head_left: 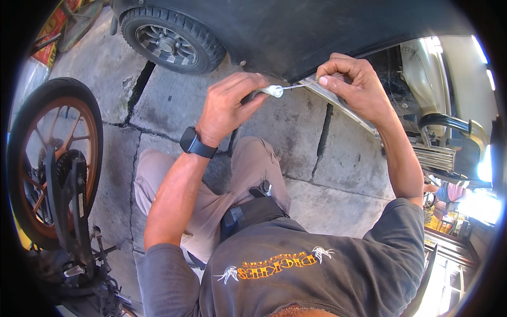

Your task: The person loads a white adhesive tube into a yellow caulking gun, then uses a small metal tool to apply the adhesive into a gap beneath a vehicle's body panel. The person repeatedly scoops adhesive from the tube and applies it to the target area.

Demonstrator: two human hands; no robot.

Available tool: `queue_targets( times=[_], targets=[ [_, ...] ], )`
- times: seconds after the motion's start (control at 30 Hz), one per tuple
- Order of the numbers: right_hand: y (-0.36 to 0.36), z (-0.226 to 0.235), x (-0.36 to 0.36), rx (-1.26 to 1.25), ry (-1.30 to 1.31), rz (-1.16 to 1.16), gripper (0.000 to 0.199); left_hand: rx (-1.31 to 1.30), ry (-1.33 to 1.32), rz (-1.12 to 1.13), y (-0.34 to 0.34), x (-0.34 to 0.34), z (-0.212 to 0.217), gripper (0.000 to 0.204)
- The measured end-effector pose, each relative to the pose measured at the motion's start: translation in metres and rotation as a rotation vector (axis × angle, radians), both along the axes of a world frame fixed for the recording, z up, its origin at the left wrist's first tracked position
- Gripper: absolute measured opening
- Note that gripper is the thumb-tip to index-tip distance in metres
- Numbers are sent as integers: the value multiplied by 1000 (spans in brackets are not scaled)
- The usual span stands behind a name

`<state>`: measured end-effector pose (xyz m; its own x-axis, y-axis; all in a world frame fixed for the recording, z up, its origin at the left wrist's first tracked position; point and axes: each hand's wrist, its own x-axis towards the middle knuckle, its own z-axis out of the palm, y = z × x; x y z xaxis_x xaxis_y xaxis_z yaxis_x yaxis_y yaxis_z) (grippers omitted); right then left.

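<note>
At about ten o'clock, up in the far corner, a flat red and yellow sign [53,29] leans at the edge of the pavement, its print too small and bent to make out; at four o'clock a glass-fronted stall [449,232] holds small bright packets in yellow and pink. Near the middle, just toward twelve o'clock, a thin metal tool [288,87] with a small white wad [274,91] at one end spans the gap between the two hands; the wad looks soft and crumpled, the shaft slim and shiny. The left hand [229,108] is closed, thumb and fingers pinched on the white wad, its wrist bent back with a black watch [196,143] on it and the forearm running down toward seven o'clock. The right hand [353,84], at one o'clock, is curled with its fingertips pressed on a narrow silvery strip [338,103] that slants along the lower edge of a dark car body [317,31]; its elbow is bent sharply and the forearm drops toward four o'clock. A car wheel [169,39] sits at eleven o'clock, a motorcycle wheel with an orange rim [53,158] at nine, and cracked concrete paving [296,142] lies under it all.
</note>
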<state>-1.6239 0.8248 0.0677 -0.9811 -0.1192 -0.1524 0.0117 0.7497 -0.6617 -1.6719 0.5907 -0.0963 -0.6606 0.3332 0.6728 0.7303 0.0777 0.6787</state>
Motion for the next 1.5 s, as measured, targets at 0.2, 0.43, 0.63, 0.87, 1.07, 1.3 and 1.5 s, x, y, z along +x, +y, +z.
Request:
queue_targets(
  times=[0.2,0.43,0.63,0.87,1.07,1.3,1.5],
  targets=[
    [-3,5,4,12,14,-30,14,-1,9,22,2,1,2,26],
    [2,13,14,51,73,-40,11,41,-8,34,3,-1,1,26],
    [-18,19,28,502,647,253,8,49,-22,67,6,0,0,27],
    [-30,2,28,578,666,354,8,-41,42,88,10,4,1,26],
    [-20,4,29,330,258,150,12,-14,44,77,10,3,2,27],
    [-18,7,32,30,-82,-82,16,39,2,120,10,4,0,26],
    [-5,-9,44,-95,-15,-216,16,75,-1,175,8,0,1,28]
  ],
)
